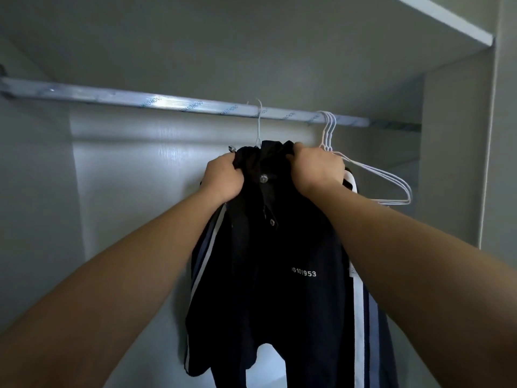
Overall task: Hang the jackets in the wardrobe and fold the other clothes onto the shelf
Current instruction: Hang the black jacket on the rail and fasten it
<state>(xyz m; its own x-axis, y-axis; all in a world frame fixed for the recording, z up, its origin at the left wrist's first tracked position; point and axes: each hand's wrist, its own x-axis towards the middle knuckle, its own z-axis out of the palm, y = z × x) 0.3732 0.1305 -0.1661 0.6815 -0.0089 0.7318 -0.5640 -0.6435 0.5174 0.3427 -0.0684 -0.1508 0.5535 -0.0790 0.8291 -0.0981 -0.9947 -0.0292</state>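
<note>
Now both hands (270,170) grip black jacket (268,261) collar, jacket between.

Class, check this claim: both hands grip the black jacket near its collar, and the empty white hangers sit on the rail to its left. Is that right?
No. The head view shows the hangers on the rail right of the jacket, not left. The left hand and right hand do grip it near its collar.

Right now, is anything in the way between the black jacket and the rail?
Nothing visible is. The black jacket, gripped at the collar by the left hand and right hand, has its hanger hook already over the rail. The empty white hangers hang aside, to its right.
</note>
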